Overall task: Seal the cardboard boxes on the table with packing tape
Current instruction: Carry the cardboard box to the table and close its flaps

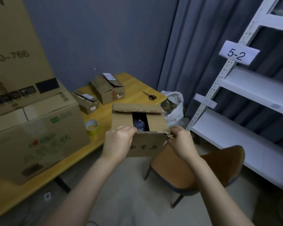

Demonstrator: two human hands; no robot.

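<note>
Both forearms reach forward from the bottom of the view and meet at the near top edge of an open cardboard box (pixel 155 121). The left hand (pixel 119 141) has its grip clenched on the left end of that edge, fingers curled over the corrugated rim. The right hand (pixel 181 141) pinches the torn right corner of the same edge. The box sits at the near edge of the bench (pixel 134 84), its front face overhanging toward the floor; whether it rests there or is carried, I cannot tell. Its two side flaps lie folded in with a gap between them showing something dark blue, and the far flap stands up. Below the right forearm, just beside the box, an orange chair (pixel 178 173) takes up the floor room. Left of the box a tape roll (pixel 92 127) stands near a large carton (pixel 36 141) that fills the bench's left side. Farther back lie two small boxes (pixel 107 91) with loose flaps, and scissors (pixel 149 95) by the far right edge. Beyond that edge are a white sack (pixel 174 108) and a white shelf rack (pixel 252 88).
</note>
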